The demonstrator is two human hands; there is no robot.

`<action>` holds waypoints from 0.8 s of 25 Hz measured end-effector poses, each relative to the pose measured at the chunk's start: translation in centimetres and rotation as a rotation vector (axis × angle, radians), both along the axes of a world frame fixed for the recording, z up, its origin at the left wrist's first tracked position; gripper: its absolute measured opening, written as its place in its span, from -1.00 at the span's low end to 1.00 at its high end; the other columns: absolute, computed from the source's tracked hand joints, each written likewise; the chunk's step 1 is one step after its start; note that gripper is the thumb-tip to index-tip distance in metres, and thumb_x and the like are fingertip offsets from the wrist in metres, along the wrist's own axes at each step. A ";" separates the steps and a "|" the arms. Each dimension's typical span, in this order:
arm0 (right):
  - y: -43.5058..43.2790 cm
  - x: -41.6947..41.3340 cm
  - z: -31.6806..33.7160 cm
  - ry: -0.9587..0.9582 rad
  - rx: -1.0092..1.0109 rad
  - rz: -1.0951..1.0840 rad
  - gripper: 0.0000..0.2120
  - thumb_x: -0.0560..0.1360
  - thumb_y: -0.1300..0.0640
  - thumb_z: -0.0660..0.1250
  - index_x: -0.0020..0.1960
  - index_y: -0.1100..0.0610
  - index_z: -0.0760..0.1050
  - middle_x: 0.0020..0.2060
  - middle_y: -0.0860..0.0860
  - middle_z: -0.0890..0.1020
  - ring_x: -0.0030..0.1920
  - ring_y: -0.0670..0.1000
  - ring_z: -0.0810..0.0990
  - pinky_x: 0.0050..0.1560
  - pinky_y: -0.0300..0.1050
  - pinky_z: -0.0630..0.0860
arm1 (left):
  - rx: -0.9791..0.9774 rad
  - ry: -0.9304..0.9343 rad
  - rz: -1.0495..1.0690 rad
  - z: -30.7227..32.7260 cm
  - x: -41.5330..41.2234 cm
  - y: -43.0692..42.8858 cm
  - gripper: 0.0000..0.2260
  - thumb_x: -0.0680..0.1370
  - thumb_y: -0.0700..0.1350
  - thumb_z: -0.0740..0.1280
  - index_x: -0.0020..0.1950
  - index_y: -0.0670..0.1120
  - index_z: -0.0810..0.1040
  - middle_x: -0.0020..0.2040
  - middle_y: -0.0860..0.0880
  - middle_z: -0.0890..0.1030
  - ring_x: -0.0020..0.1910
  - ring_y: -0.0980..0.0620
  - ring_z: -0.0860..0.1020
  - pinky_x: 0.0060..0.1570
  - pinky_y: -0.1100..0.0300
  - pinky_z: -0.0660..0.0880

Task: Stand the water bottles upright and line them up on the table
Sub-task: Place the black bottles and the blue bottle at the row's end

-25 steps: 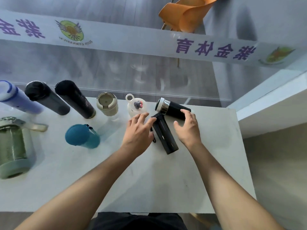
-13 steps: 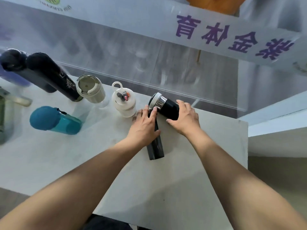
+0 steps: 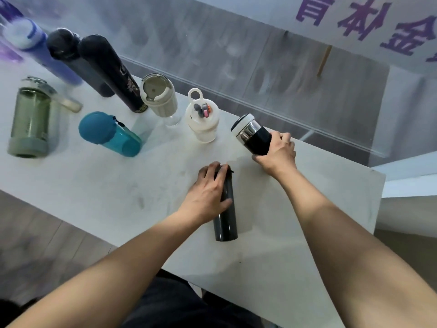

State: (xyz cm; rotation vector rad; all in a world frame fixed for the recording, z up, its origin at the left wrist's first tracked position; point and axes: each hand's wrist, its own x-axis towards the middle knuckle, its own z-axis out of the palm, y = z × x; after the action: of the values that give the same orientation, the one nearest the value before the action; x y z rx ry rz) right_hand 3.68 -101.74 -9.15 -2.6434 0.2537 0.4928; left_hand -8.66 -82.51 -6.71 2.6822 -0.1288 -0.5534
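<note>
Two hands work at the right end of the white counter (image 3: 295, 233). The right hand (image 3: 276, 153) has its grip closed round the lower body of a short black flask with a steel collar (image 3: 253, 134); the flask is tilted, cap end up and toward the left, and whether its base touches the counter cannot be told. The left hand (image 3: 208, 192) lies over the upper part of a slim black bottle (image 3: 225, 214) that rests on its side, fingers curled over the cap end and thumb against the bottle's right side, so the grip is wrapped round it.

Along the far edge stands a row: a purple bottle with a white cap (image 3: 35, 46), a dark grey bottle (image 3: 75, 60), a tall black bottle (image 3: 111, 72), a beige tumbler (image 3: 159, 95) and a small white bottle with a loop handle (image 3: 202, 119), the last just left of the tilted flask. The first three lean into one another in this wide view, their bases partly hidden.

Nearer the person, at the left, a teal bottle (image 3: 111, 134) lies on its side, and a green translucent bottle with a grey base (image 3: 30, 119) lies beside it, well apart from the hands.
</note>
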 end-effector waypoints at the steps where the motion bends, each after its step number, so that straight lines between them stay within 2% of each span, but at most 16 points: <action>1: 0.2 -0.6 0.2 -0.053 0.062 -0.008 -0.27 0.32 -0.04 0.52 0.43 0.03 0.33 0.30 0.12 0.38 0.31 0.22 0.39 0.35 0.09 0.35 | -0.010 -0.009 0.031 0.1 -0.3 0.3 -0.30 0.46 0.08 0.42 0.51 0.03 0.18 0.49 -0.03 0.17 0.44 -0.10 0.21 0.17 -0.02 0.52; 3: 0.8 -1.4 0.8 -0.158 0.186 -0.045 -0.29 0.32 -0.05 0.52 0.39 0.01 0.34 0.27 0.06 0.47 0.30 0.16 0.44 0.37 0.09 0.31 | -0.016 0.003 0.081 0.3 -0.3 0.6 -0.42 0.48 0.05 0.40 0.43 0.04 0.25 0.48 -0.03 0.19 0.40 -0.11 0.27 0.08 -0.02 0.53; 6: 1.8 -2.1 1.5 -0.255 0.323 -0.072 -0.30 0.32 -0.06 0.53 0.36 0.01 0.32 0.19 -0.08 0.57 0.23 0.09 0.52 0.29 0.06 0.31 | 0.000 0.029 0.115 0.2 -0.5 0.9 -0.41 0.48 0.06 0.40 0.44 0.02 0.24 0.47 -0.03 0.21 0.38 -0.11 0.28 0.07 0.01 0.50; 7: 2.1 -2.4 1.6 -0.264 0.397 -0.076 -0.31 0.33 -0.03 0.55 0.35 0.01 0.30 0.15 -0.14 0.58 0.19 0.04 0.53 0.24 0.00 0.35 | 0.003 0.031 0.125 0.1 -0.6 0.9 -0.38 0.49 0.07 0.40 0.47 0.01 0.22 0.46 -0.03 0.22 0.38 -0.11 0.28 0.09 0.01 0.49; 9: 2.4 -2.8 1.4 -0.226 0.595 -0.115 -0.32 0.36 0.12 0.57 0.36 0.06 0.29 0.08 -0.23 0.55 0.08 -0.13 0.53 0.14 -0.25 0.41 | 0.012 0.045 0.147 0.0 -0.8 1.2 -0.33 0.50 0.10 0.39 0.52 0.00 0.17 0.45 -0.04 0.24 0.38 -0.11 0.28 0.13 0.00 0.48; 11: 2.7 -3.2 0.8 -0.204 0.680 -0.150 -0.34 0.37 0.22 0.56 0.35 0.08 0.29 0.11 -0.15 0.55 0.06 -0.25 0.51 0.09 -0.42 0.44 | 0.031 0.060 0.148 -0.1 -0.9 1.4 -0.31 0.51 0.12 0.38 0.54 -0.02 0.16 0.43 -0.05 0.28 0.36 -0.10 0.30 0.13 -0.02 0.49; 13: 2.7 -3.4 0.1 -0.217 0.681 -0.160 -0.35 0.37 0.21 0.56 0.34 0.07 0.30 0.19 -0.02 0.54 0.13 -0.17 0.52 0.18 -0.32 0.48 | 0.029 0.070 0.144 -0.1 -1.0 1.5 -0.33 0.52 0.13 0.37 0.53 -0.02 0.17 0.40 -0.06 0.31 0.33 -0.11 0.33 0.13 -0.04 0.51; 15: 2.8 -3.5 -0.4 -0.214 0.680 -0.162 -0.34 0.37 0.18 0.55 0.35 0.04 0.29 0.21 -0.03 0.53 0.17 -0.05 0.52 0.21 -0.22 0.49 | 0.016 0.084 0.146 -0.1 -1.2 1.5 -0.36 0.53 0.12 0.36 0.51 -0.01 0.18 0.37 -0.08 0.34 0.31 -0.13 0.36 0.14 -0.06 0.51; 18: 2.9 -3.3 -0.6 -0.210 0.692 -0.182 -0.35 0.39 0.18 0.54 0.36 0.02 0.27 0.18 -0.05 0.54 0.19 -0.01 0.52 0.20 -0.24 0.45 | 0.015 0.108 0.141 -0.1 -1.3 1.3 -0.38 0.53 0.12 0.36 0.50 0.00 0.18 0.34 -0.09 0.38 0.27 -0.16 0.40 0.14 -0.07 0.50; 20: 3.0 -3.1 -0.5 -0.202 0.683 -0.184 -0.35 0.41 0.17 0.54 0.37 0.03 0.26 0.15 -0.07 0.53 0.16 -0.04 0.50 0.15 -0.32 0.41 | 0.025 0.103 0.137 -0.1 -1.4 1.3 -0.38 0.54 0.13 0.35 0.50 0.01 0.17 0.34 -0.08 0.39 0.24 -0.17 0.43 0.11 -0.07 0.50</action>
State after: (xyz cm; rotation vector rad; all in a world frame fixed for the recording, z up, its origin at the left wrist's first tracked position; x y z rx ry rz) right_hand 0.61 -98.78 -9.64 -1.9606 0.2141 0.1964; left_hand -10.01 -81.21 -6.85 2.6551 0.0908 -0.6517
